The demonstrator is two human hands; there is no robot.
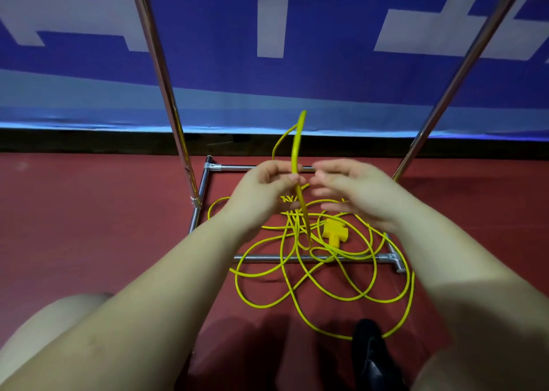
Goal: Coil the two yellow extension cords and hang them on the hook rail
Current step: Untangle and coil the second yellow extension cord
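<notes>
Presently: left hand (267, 182) pinches an upright loop of thin yellow extension cord (297, 153); right hand (353, 188), fingers loosely spread (blurred), at its 3 o'clock. Remaining cord tangled on the red floor (89, 227), yellow plastic plug (332, 233) amid it, across the chrome rack base (267, 258).

The right hand (353, 191) is motion-blurred, so whether its fingers touch the yellow cord (298, 153) cannot be told. The left hand (267, 188) covers the stretch of cord passing through its fingers. Both forearms hide parts of the tangled cord on the floor, and where one cord ends and the other begins cannot be made out. The two chrome uprights (166, 93) run off the top edge, so the rail above is unseen. The black shoe (371, 355) is cut by the bottom edge.
</notes>
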